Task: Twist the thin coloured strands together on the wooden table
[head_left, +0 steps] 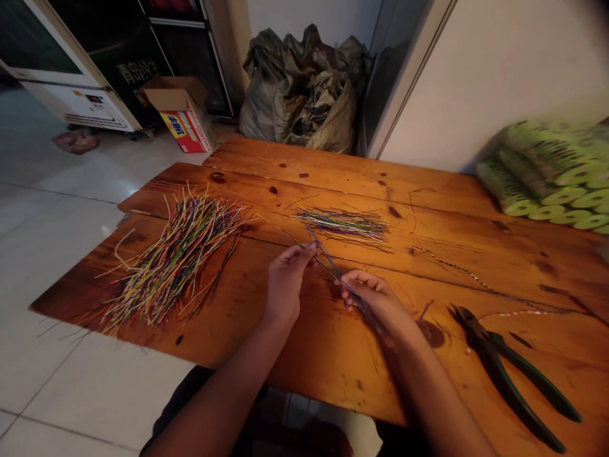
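Observation:
Both my hands are over the middle of the wooden table, with a few thin wires (329, 261) stretched between them. The fingertips of my left hand (288, 273) pinch the wires near one end. Slightly lower and to the right, my right hand (368, 297) is closed around the same wires, which run on under its palm. Just beyond lies a small, neat bundle of coloured wires (345, 223). To the left spreads a larger, loose pile of multicoloured wires (178, 257). How many wires I hold is too fine to tell.
Pliers with dark green handles (504, 368) lie at the right of the wooden table (228, 343). Twisted wire strands (469, 273) stretch beyond them. Green-wrapped rolls (547, 178) sit at the far right. Stuffed sacks (304, 95) and a cardboard box (185, 120) stand behind the table.

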Tool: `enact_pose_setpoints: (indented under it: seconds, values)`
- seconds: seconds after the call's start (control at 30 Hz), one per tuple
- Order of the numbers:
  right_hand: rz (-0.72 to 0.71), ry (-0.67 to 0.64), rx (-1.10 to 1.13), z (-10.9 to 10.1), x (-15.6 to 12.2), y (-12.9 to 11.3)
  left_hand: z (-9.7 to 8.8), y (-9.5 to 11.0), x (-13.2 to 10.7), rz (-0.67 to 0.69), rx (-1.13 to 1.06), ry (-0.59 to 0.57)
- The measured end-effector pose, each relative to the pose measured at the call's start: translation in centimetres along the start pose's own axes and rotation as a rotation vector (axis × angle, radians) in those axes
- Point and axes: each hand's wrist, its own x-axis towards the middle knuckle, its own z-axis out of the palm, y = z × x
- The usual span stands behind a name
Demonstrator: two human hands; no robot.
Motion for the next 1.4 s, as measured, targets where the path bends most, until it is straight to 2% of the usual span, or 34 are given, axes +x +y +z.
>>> enact_pose_setpoints:
  seconds: [0.2,0.43,0.7,0.8,0.93,1.23,1.4]
  values:
    - [-0.04,-0.022,-0.058,-0.3,0.0,0.4,-0.2,-0.3,-0.1,0.022,0.015,0.05]
    - [-0.036,-0.01,-0.124,-0.3,0.0,0.1,-0.1,-0.3,-0.1,0.009,0.009,0.053]
    - [-0.158,0.025,-0.481,-0.6,-0.3,0.0,-0.3,-0.5,0.2,-0.043,0.04,0.029]
    - [-0.17,0.036,-0.538,-0.6,-0.4,0.0,-0.3,-0.6,0.2,-0.045,0.035,0.032]
    - [-0.14,0.041,-0.449,-0.5,-0.3,0.1,-0.2,-0.7,0.2,-0.055,-0.007,0.043]
    - [-0.043,0.078,-0.063,0.3,0.0,0.8,-0.2,-0.8,0.1,-0.081,-0.123,0.05]
    - [-0.002,0.092,0.047,0.5,0.0,0.9,-0.2,-1.0,0.0,-0.098,-0.162,0.07]
